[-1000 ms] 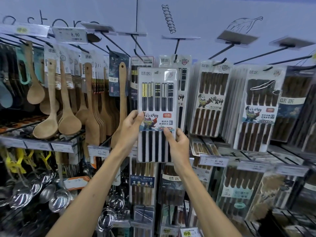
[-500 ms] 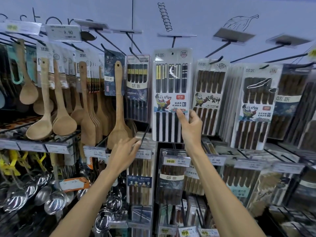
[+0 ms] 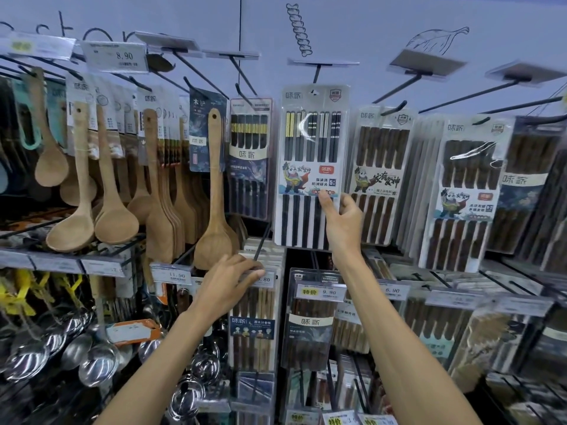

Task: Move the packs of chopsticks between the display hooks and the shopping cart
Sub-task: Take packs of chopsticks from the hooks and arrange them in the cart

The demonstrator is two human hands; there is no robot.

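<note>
Pack [image 3: 310,167] hung from a hook [image 3: 317,74] right of the spatula [image 3: 214,228]: clear blister, black chopsticks banded gold and silver, panda label across the middle. Right hand [image 3: 343,222] pinched its right edge; left hand [image 3: 227,289], relaxed and holding nothing, sat just below the spatula.

Left of the chopstick packs [image 3: 311,167] hang spoons [image 3: 115,222]; ladles [image 3: 98,363] (lower row) beneath them.

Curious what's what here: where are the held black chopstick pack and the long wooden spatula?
Clear plastic pack of black chopsticks [image 3: 311,139]: head view, upper chopstick ends.
Long pale wooden spatula [image 3: 214,243]: head view, its broad blade.
</note>
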